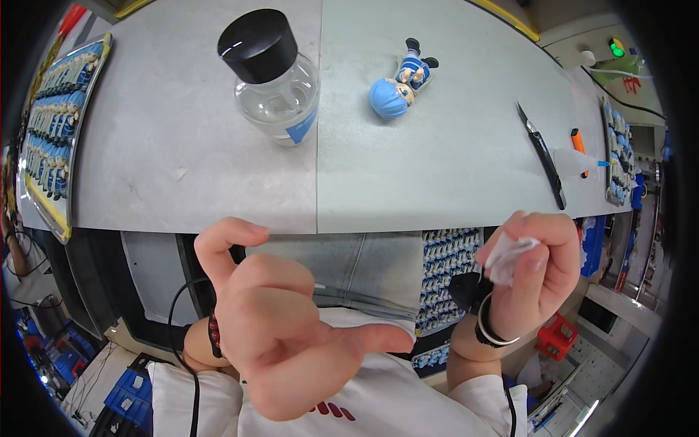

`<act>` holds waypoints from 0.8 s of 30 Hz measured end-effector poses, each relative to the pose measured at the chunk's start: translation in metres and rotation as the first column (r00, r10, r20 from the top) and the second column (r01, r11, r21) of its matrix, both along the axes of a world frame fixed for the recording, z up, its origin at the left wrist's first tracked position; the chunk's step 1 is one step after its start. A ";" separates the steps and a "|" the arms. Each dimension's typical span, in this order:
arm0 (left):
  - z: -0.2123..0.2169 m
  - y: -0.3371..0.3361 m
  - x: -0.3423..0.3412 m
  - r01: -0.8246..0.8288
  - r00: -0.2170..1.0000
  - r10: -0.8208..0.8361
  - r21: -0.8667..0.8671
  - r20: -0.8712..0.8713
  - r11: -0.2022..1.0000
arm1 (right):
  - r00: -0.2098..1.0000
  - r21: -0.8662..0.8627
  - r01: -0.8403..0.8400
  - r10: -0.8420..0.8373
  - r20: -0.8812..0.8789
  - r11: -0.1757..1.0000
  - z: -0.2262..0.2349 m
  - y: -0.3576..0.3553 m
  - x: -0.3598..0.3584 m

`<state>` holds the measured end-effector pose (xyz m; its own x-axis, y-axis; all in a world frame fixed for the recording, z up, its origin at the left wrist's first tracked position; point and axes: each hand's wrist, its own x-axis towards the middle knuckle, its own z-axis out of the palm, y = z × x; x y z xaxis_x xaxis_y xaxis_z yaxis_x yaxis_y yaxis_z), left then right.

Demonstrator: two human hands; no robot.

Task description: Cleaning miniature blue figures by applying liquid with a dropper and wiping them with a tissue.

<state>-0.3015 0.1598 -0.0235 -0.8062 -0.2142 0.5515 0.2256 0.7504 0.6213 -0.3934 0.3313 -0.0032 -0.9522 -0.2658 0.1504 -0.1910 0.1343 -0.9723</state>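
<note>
White wipe (pixel 510 256) pinched in right hand (pixel 535 273) fingers could slip loose; left hand (pixel 284 328) half-curled, empty, near tabletop (pixel 437 167).

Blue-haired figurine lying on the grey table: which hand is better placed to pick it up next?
Probably the left hand: it is empty, fingers loosely curled. The right hand already pinches a small white wad. Both hang below the table edge, about equally far from the blue-haired figurine.

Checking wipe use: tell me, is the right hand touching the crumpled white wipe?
Touching. The head view shows the right hand pinching the crumpled white wipe between thumb and fingers, raised in front of the grey table edge.
</note>
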 end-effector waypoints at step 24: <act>-0.017 -0.016 0.004 0.059 0.967 -0.027 0.123 -0.252 0.991 | 0.689 0.372 -0.022 0.283 -0.667 0.928 0.016 -0.087 -0.025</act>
<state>-0.2971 0.1434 -0.0405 -0.6569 -0.2648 0.7059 0.4157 0.6539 0.6322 -0.4186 0.2438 0.0125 -0.5415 -0.5529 0.6333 -0.8388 0.3051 -0.4509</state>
